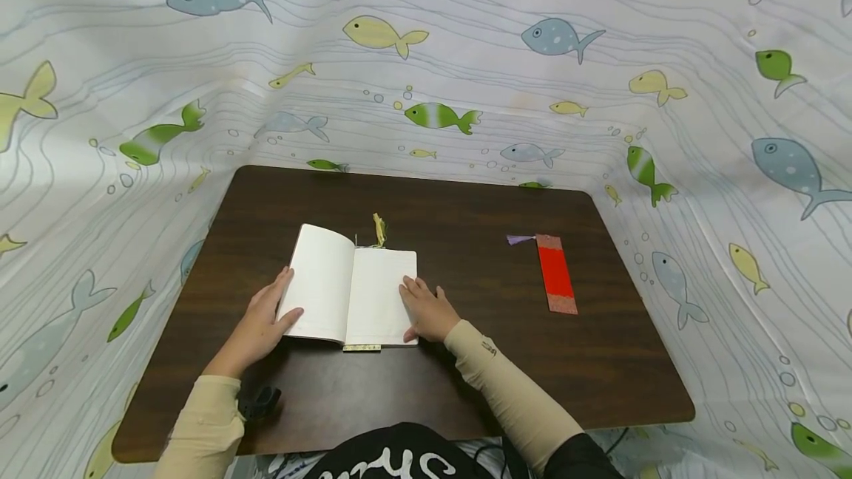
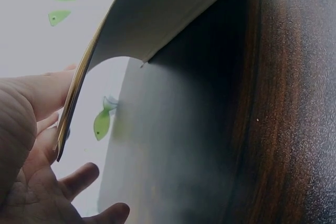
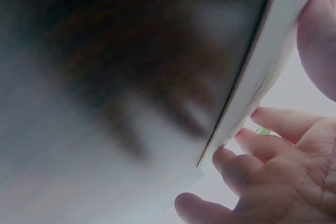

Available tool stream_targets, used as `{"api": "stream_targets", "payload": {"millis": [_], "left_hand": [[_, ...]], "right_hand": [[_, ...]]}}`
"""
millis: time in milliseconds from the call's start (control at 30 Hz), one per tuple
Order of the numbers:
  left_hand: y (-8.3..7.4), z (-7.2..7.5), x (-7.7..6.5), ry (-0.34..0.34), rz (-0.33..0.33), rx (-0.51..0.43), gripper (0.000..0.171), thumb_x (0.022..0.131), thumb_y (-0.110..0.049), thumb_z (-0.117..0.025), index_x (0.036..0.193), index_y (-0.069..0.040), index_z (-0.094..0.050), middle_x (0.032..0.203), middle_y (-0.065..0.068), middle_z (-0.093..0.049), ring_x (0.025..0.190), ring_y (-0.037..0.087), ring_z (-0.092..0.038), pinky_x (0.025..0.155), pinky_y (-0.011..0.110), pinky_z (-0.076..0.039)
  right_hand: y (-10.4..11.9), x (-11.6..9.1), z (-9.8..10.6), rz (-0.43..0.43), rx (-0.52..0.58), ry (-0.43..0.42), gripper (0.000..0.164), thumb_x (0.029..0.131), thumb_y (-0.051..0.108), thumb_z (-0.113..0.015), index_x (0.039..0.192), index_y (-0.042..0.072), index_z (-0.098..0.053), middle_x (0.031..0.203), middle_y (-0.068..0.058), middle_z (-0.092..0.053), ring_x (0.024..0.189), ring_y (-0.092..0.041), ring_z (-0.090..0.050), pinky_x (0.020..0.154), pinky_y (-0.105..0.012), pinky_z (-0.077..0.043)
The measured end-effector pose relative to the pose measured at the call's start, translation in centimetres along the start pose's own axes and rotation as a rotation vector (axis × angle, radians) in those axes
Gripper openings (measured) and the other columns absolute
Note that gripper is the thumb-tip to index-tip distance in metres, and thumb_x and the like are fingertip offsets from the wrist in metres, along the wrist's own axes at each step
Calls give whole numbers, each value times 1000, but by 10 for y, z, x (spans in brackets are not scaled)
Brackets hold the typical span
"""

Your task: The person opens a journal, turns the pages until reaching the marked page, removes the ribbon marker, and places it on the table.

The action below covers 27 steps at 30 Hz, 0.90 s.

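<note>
While the left hand (image 1: 259, 320) pinches the notebook (image 1: 321, 283) on the surface (image 1: 479, 235), its underside visible only from the left wrist, the right hand (image 1: 429, 313) touches the notebook's right edge, fingers (image 3: 239, 170) apart; right of the notebook lies a red strip (image 1: 555, 272).

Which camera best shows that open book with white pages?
The head view: it shows the open book with white pages from above, nearly whole, with the left hand and right hand at its outer edges. The left wrist view shows just the raised side's edge and underside; the right wrist view, mainly an edge.
</note>
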<state>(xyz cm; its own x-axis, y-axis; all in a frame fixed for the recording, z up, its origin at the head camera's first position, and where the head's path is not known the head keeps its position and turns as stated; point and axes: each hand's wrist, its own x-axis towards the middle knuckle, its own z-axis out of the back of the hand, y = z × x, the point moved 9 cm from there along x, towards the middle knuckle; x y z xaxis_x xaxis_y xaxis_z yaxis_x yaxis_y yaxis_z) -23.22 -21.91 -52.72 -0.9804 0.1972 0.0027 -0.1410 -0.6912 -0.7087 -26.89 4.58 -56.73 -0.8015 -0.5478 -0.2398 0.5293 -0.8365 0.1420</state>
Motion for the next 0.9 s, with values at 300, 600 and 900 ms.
{"api": "stream_targets", "payload": {"millis": [300,600,900], "left_hand": [[1,-1,0,0,-6,6,78,98,-29,-57,156,-6,-8,161,20,-8,140,51,-12,105,71,-18],[-1,1,-2,-26,-48,2,75,98,-25,-58,155,-5,-13,159,22,-13,138,52,-17,104,70,-20],[1,-1,-5,-20,-39,5,75,99,-28,-56,155,-6,-11,160,21,-12,138,52,-16,103,71,-20]], "right_hand": [[3,-2,6,0,-45,-31,100,69,54,-74,150,9,-35,159,-9,-26,144,-32,-27,106,-64,-30],[6,-2,10,23,-88,-167,92,69,58,-70,145,12,-45,154,-11,-35,141,-32,-33,104,-66,-31],[1,-3,5,-79,-57,-223,116,70,63,-70,154,3,-16,159,-15,-24,144,-31,-27,106,-67,-26]]}}
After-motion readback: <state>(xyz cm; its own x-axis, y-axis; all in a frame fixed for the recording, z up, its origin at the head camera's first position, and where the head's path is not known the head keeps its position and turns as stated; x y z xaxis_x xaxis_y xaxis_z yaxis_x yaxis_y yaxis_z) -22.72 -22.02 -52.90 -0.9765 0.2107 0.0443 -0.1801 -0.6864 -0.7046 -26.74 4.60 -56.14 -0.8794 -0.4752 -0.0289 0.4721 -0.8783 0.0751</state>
